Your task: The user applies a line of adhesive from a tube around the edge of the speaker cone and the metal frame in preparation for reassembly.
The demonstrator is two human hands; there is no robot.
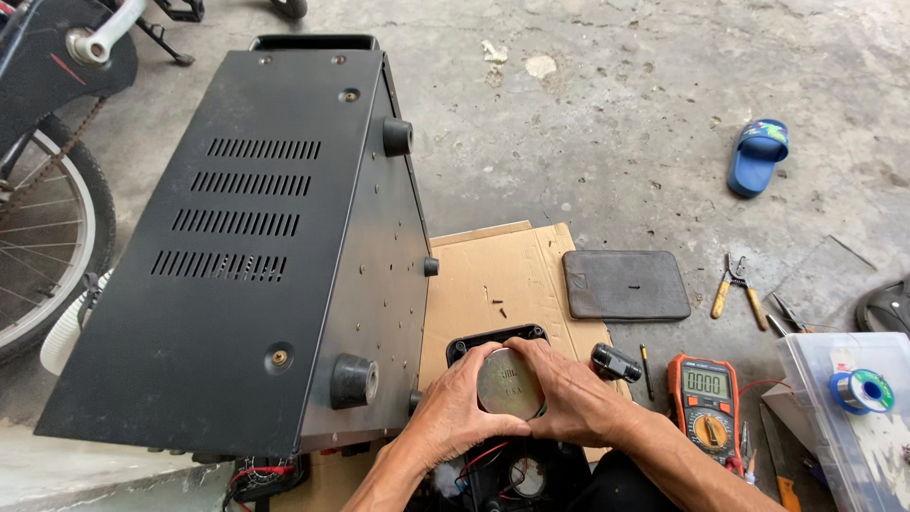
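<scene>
Gripping one round silver magnet [510, 384] on the back of a speaker, both hands wrap it from opposite sides: left hand [455, 410] with fingers curled around its left edge, right hand [569, 398] with fingers curled over the top and right edge. The speaker sits face down in a black frame [493, 338] on a cardboard sheet [498, 270], right at the bottom middle of the view, just beside the big case.

Count so far: one large black metal case [237, 256] tipped on its side, with four rows of vent slots and four rubber feet visible. One multimeter [705, 398] just right of the right wrist. One black mat [626, 284] on the floor past the cardboard. One pair of pliers [738, 289] with yellow handles. One blue sandal [758, 155] well apart up the floor. One solder spool [861, 391] in a clear box [806, 365]. One small black part [616, 361] near the right hand, and a couple of tiny screws [499, 305] on the cardboard. One bike wheel [43, 237] at the left edge.

The case crowds the left side, close against the left hand.
</scene>
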